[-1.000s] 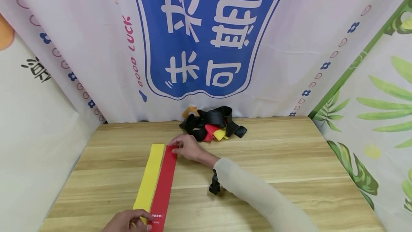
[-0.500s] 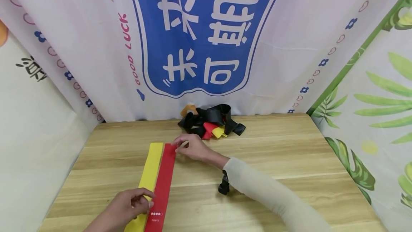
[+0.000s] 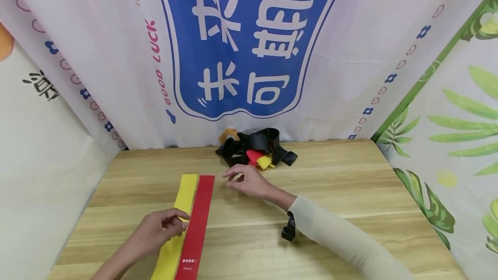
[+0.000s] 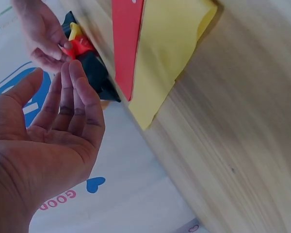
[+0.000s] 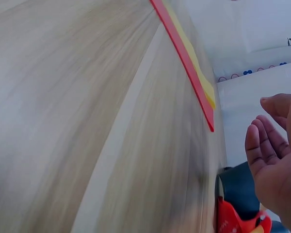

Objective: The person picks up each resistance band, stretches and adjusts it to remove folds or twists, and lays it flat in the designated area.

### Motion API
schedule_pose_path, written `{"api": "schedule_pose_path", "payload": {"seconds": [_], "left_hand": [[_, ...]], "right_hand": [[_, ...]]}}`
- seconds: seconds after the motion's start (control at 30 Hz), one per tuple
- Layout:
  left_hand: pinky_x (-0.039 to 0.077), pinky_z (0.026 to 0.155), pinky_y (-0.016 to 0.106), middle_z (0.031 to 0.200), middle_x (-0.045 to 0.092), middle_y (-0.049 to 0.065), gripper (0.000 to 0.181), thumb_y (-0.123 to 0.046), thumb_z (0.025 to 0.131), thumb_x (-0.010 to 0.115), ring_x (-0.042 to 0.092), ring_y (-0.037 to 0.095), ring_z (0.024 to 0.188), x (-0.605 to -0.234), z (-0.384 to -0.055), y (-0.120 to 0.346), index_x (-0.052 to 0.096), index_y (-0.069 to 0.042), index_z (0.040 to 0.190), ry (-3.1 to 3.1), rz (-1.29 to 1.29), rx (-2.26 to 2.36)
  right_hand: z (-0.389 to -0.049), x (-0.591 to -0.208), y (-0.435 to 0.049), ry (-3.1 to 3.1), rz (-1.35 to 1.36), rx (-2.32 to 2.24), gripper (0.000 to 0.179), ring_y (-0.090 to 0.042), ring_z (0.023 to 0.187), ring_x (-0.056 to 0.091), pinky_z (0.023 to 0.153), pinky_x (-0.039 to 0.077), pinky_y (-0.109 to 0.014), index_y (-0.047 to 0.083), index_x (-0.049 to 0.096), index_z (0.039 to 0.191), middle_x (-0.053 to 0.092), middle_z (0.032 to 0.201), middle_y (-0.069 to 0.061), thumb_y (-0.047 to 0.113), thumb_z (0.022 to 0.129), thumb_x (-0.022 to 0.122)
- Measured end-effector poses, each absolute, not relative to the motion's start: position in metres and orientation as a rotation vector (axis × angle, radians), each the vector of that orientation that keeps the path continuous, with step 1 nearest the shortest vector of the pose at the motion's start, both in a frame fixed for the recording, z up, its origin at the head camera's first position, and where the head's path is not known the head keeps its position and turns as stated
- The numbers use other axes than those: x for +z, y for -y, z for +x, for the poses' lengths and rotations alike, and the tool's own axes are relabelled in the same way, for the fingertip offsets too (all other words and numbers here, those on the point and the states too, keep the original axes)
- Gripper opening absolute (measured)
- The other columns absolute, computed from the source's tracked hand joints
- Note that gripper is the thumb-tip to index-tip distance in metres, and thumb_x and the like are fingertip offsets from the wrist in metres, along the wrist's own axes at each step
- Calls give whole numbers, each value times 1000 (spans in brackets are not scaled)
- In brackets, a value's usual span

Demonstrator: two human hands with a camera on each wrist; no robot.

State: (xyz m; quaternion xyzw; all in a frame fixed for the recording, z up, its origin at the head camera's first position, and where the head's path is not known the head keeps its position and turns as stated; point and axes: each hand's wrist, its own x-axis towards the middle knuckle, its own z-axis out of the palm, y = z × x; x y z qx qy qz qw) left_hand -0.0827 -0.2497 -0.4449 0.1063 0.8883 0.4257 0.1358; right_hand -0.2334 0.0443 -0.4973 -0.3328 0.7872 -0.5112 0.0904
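A red resistance band printed "Heavy" lies flat and lengthwise on the wooden table. Alongside its left edge runs a yellow resistance band, partly covered by my left hand. That hand hovers over the yellow band with fingers loosely bent and nothing in them; the left wrist view shows its palm bare. My right hand is just right of the red band's far end, apart from it, fingers relaxed and holding nothing. Beyond it sits a tangled pile of black bands, with a red band and a yellow band tucked in front.
A printed white and blue curtain hangs behind the table's back edge. Leaf-patterned cloth borders the right side, pale cloth the left. A black strap piece dangles from the right wrist.
My right hand has let go of the red band's far end and drawn away to the right. The left hand has released the bands' near part, lifted and moved farther up the table.
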Motion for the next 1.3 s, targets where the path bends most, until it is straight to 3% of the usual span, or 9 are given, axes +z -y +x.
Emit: {"api": "schedule_pose_path", "payload": {"seconds": [0.3, 0.6, 0.87, 1.03, 1.3], "left_hand": [[57, 67, 30, 99, 76, 8, 26, -13, 99, 74, 71, 25, 87, -448, -113, 241, 73, 0, 122, -2588, 264, 1304], [60, 77, 37, 112, 73, 16, 30, -12, 104, 68, 72, 32, 99, -453, -150, 236, 69, 0, 130, -2629, 132, 1399], [59, 83, 41, 122, 72, 16, 37, -16, 105, 68, 68, 33, 109, -465, -182, 236, 65, 0, 139, -2694, 117, 1433], [58, 91, 38, 132, 70, 17, 42, -18, 104, 69, 65, 34, 119, -470, -200, 232, 62, -3, 143, -2695, 145, 1442], [55, 105, 51, 147, 60, 20, 47, -22, 107, 65, 60, 37, 132, -476, -224, 223, 57, -4, 150, -2689, 127, 1425]], "right_hand": [[-238, -498, -65, -2398, -911, -1548, 28, -21, 105, 73, 86, 60, -27, -2, 74, 124, 74, 121, -20, 2, 96, 76], [-245, -500, -69, -2444, -805, -1610, 35, -31, 109, 75, 89, 61, -30, -6, 70, 129, 74, 123, -23, -1, 94, 77], [-252, -498, -72, -2557, -762, -1627, 40, -35, 108, 74, 88, 62, -37, -5, 69, 132, 74, 122, -24, 2, 93, 79], [-258, -499, -74, -2673, -757, -1587, 43, -31, 102, 75, 84, 63, -31, -1, 71, 131, 75, 118, -20, 6, 91, 83], [-263, -501, -76, -2737, -742, -1535, 47, -29, 97, 76, 81, 63, -32, -4, 69, 132, 73, 117, -18, 8, 89, 85]]}}
